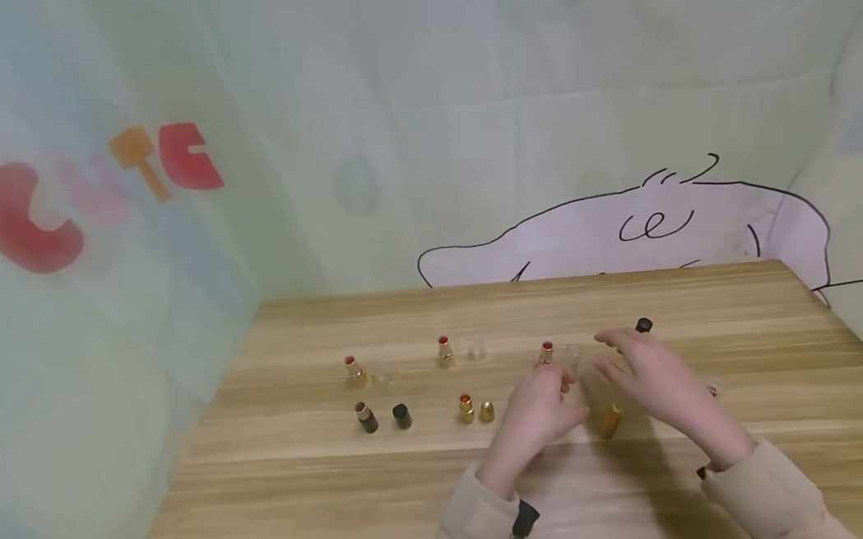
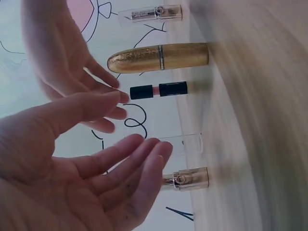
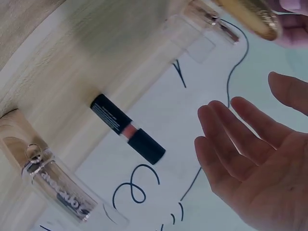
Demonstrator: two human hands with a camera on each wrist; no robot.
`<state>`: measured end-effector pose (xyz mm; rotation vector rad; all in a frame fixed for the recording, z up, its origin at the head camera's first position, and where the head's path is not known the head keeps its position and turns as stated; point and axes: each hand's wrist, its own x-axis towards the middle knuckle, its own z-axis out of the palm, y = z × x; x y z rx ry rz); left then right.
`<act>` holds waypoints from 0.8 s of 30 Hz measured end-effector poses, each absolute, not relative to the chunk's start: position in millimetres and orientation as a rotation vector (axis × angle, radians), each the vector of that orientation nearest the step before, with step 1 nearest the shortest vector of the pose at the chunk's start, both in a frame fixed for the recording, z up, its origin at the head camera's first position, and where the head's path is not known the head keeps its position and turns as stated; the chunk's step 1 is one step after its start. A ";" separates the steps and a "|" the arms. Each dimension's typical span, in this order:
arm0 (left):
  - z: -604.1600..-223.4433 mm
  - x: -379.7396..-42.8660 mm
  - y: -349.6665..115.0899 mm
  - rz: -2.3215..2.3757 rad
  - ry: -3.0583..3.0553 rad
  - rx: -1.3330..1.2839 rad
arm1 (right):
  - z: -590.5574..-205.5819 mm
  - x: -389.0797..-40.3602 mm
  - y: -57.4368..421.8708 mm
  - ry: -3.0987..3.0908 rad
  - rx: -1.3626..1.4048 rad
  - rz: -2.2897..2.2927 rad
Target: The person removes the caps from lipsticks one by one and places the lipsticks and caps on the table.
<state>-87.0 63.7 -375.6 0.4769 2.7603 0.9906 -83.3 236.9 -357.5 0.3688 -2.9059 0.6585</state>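
My left hand point(image 1: 537, 411) hovers over the table with fingers loosely bent and nothing between them in the left wrist view. To its right, my right hand point(image 1: 653, 371) is raised, its fingers point(image 3: 236, 134) spread and holding nothing. A gold bullet-shaped lipstick tube point(image 2: 159, 57) stands capped between the hands, apart from both in the left wrist view. Beyond the right hand stands a black lipstick point(image 3: 127, 129) with a pinkish band. Nearest the left fingers is an uncapped lipstick point(image 1: 547, 351) with a red tip, partly hidden, beside its clear cap point(image 1: 573, 355).
Farther left stand uncapped lipsticks with caps beside them: a gold one point(image 1: 466, 409) by a gold cap point(image 1: 487, 412), a black one point(image 1: 366, 418) by a black cap point(image 1: 402, 416), and two red-tipped ones point(image 1: 446, 353). A clear-capped lipstick point(image 3: 57, 183) stands to the right.
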 end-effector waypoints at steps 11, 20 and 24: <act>-387.1 -80.6 65.4 0.972 2.643 0.637 | -355.1 -48.5 236.9 -2.849 0.417 0.669; -402.8 -84.4 70.7 0.992 2.579 0.670 | -375.0 -37.0 239.7 -2.748 0.492 0.603; -407.5 -89.5 73.3 0.928 2.566 0.807 | -382.4 -35.3 240.4 -2.710 0.511 0.553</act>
